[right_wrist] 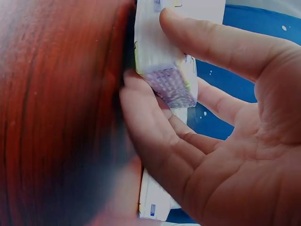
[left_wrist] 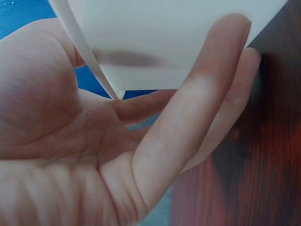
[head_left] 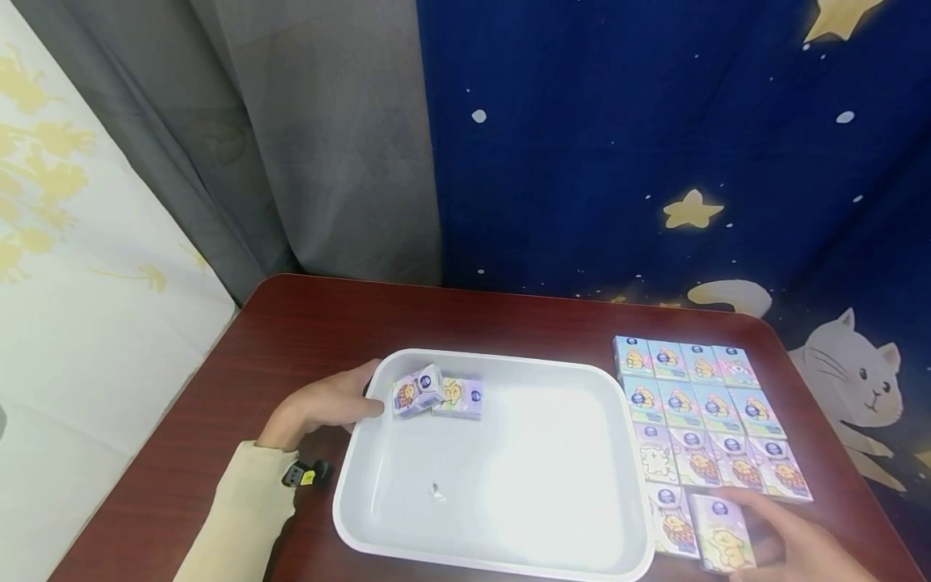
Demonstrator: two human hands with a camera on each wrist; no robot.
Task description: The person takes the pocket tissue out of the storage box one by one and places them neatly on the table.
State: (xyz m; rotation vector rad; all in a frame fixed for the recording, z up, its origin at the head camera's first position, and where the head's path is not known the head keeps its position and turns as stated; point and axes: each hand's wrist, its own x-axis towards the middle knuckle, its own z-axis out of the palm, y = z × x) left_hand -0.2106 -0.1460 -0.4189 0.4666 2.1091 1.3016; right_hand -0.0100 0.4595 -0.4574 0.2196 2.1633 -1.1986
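My left hand (head_left: 327, 406) grips the left rim of a white plastic tray (head_left: 560, 477), thumb over the edge and fingers along the outer wall, as the left wrist view shows. Two small tissue packs lie in the tray's far left corner; a purple tissue pack (head_left: 418, 391) leans on a flatter tissue pack (head_left: 460, 398). At the right, my right hand (head_left: 810, 546) pinches a lilac tissue pack (head_left: 722, 535) with a puppy print between thumb and fingers. In the right wrist view, the held tissue pack (right_wrist: 167, 61) shows its end face.
Right of the tray, rows of similar tissue packs (head_left: 701, 408) lie side by side on the dark red table (head_left: 509, 315). A single tissue pack (head_left: 672, 521) sits between the tray and the held one. A dark blue star-patterned curtain (head_left: 582, 162) hangs behind.
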